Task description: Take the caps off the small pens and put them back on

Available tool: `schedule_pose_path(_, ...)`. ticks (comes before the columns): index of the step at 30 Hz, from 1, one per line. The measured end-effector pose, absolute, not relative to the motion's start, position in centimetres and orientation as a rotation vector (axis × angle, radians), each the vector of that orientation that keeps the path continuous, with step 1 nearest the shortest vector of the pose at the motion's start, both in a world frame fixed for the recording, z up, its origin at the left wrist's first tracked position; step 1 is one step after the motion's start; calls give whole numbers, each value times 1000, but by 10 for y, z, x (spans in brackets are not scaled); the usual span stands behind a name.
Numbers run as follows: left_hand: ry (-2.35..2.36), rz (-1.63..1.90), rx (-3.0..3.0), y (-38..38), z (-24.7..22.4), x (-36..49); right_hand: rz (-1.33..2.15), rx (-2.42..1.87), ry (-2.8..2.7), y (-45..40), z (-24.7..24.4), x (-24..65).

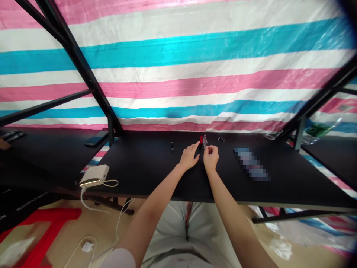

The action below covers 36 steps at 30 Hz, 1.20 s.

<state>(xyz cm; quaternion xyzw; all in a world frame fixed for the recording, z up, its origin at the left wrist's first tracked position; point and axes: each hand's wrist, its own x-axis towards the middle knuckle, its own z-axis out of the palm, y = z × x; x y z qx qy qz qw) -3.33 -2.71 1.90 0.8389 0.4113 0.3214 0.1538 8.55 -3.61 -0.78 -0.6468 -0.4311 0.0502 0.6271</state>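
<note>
My left hand (189, 156) lies over the black tabletop, its fingers stretched out. Its index fingertip is at a small red piece (201, 139), and I cannot tell whether it presses on it. My right hand (211, 158) is closed in a pinch at the near end of a pale, knobbly strip (205, 140) of small purplish-grey bits. Whatever lies between those fingertips is hidden. To the right of the strip is a small dark ring-like thing with light spots (221, 139). A short dark cylinder with a light band (172, 146) is left of my left hand.
A pixelated flat object (251, 163) lies on the black table (150, 175) to the right. A white device with a cable (95, 175) is at the left edge. Black metal frame posts (95, 83) rise at both sides before a striped plastic sheet (178, 82). A red stool (50, 227) is below left.
</note>
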Motion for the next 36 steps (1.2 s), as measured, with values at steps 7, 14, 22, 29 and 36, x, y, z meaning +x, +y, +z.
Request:
schedule_pose_path(7, 1245, 840, 2373, -6, 9, -11, 31, -1555, -974, -29, -14, 96)
schedule_pose_path(14, 1327, 1005, 2252, 5, 3, -13, 15, -1765, -1186, -29, -24, 93)
schedule_pose_path(22, 1326, 1231, 1864, -3, 6, -42, -7, -1758, -1358, -25, -39, 91)
schedule_pose_path(29, 1305, 1431, 1625, -19, -3, -65, -23, -1804, -1412, -25, -37, 90)
schedule_pose_path(36, 1264, 1497, 1415, -24, -11, -77, -18, -1804, -1548, -32, -30, 85)
